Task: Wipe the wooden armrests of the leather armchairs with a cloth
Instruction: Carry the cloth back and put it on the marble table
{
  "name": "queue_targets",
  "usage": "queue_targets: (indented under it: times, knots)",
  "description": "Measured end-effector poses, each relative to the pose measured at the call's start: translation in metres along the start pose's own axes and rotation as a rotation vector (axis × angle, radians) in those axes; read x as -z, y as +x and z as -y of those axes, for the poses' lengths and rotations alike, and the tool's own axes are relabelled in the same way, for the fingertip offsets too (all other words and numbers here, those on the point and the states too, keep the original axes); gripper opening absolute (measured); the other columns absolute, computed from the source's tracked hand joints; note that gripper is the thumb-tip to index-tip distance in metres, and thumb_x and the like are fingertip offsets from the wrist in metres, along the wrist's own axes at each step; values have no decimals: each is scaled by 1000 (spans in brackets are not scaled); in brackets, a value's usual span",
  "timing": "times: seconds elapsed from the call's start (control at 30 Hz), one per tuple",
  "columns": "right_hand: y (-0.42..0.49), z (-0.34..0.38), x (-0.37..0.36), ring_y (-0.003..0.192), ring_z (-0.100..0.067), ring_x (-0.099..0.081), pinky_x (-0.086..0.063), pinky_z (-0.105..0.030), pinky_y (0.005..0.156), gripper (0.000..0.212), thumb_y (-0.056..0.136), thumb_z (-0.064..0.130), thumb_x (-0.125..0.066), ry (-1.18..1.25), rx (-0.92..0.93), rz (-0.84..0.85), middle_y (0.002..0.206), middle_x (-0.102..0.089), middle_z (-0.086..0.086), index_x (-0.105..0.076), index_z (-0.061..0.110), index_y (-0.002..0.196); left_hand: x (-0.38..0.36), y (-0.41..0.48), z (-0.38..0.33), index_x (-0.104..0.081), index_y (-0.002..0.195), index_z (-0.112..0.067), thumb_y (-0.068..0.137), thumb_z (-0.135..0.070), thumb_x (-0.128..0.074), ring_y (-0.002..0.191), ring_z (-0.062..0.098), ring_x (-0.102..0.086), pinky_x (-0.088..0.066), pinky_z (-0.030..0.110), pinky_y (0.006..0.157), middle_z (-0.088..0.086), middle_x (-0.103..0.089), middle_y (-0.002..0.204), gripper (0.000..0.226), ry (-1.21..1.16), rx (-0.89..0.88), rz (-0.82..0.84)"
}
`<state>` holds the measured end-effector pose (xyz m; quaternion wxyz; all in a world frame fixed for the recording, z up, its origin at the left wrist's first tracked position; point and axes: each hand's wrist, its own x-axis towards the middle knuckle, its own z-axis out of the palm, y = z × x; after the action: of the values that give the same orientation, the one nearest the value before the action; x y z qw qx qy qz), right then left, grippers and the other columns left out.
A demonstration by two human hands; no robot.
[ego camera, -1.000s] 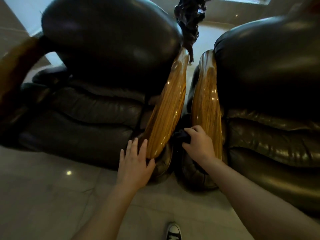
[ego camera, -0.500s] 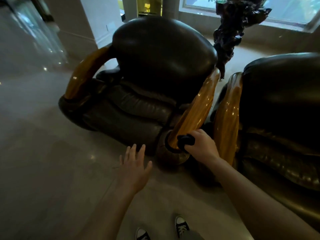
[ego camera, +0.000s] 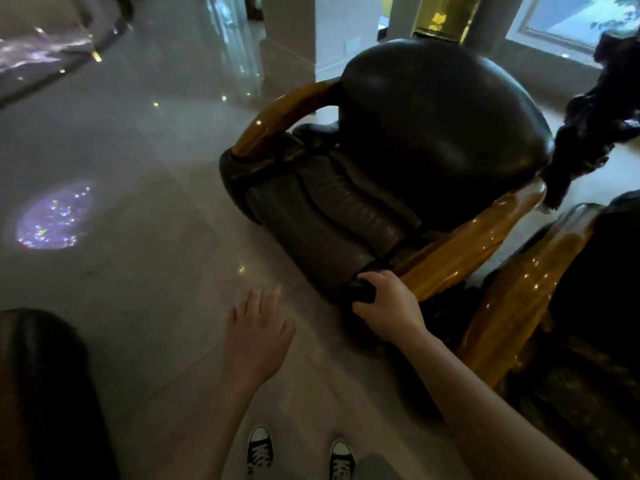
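Right hand (ego camera: 388, 304) is curled tight around a dark cloth (ego camera: 362, 292), pressing it against the front lower end of the near wooden armrest (ego camera: 460, 252) of the leather armchair (ego camera: 433, 140). Fingers wrap over the top of the cloth, which bulges out on the left side of the fist. Left hand (ego camera: 258, 336) hangs free over the floor (ego camera: 138, 188), palm down, fingers spread and relaxed, holding nothing and touching nothing. The chair's far armrest (ego camera: 277, 124) curves up to the backrest on the other side of the seat. Just beside the near armrest, to the right, runs the glossy armrest of a second armchair (ego camera: 516, 296), the two close together with a dark narrow gap between. A dark carved ornament (ego camera: 595, 133) stands behind them. Two black-and-white sneakers (ego camera: 259, 452) show at the bottom, on pale shiny tiles.
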<state>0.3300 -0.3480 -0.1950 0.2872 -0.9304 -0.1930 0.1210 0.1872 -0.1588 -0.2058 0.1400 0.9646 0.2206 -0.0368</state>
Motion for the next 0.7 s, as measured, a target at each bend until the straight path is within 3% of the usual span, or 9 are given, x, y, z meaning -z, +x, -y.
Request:
queue_targets:
  times: [0.1, 0.27, 0.43, 0.57, 0.7]
  knots:
    - [1, 18, -6, 85, -1, -47, -33, -11, 59, 56, 79, 33, -74, -17, 78, 61, 106, -45, 16, -55, 31, 132, 8, -17, 13, -39, 147, -14, 83, -55, -19, 141, 34, -32, -29, 51, 111, 18, -38, 152, 78, -40, 100, -56]
    - [2, 60, -24, 88, -6, -52, -38, -16, 67, 49, 80, 35, -71, -32, 222, 163, 109, -52, 12, -59, 30, 127, 23, -48, 50, -29, 153, -19, 77, -61, -9, 146, 31, -25, -23, 50, 115, 14, -30, 158, 89, -27, 265, -62]
    - [-3, 110, -56, 88, -11, -56, -41, -23, 70, 47, 81, 37, -69, -44, 311, 250, 110, -54, 8, -59, 29, 126, 34, -83, 96, -40, 147, -15, 81, -58, -21, 137, 37, -38, -32, 52, 109, 19, -41, 150, 81, -91, 370, -137]
    - [-18, 153, -88, 96, -14, -57, -42, -26, 76, 51, 82, 38, -68, -75, 348, 328, 115, -54, 7, -57, 27, 130, 38, -116, 138, -32, 151, -17, 86, -58, -21, 141, 35, -32, -27, 48, 113, 17, -35, 154, 78, -93, 439, -121]
    - [-40, 200, -120, 98, -15, -58, -46, -27, 80, 52, 82, 38, -68, -90, 404, 373, 116, -54, 6, -57, 26, 131, 41, -151, 184, -31, 150, -17, 96, -46, -42, 139, 35, -34, -28, 50, 112, 17, -36, 152, 62, -101, 503, -142]
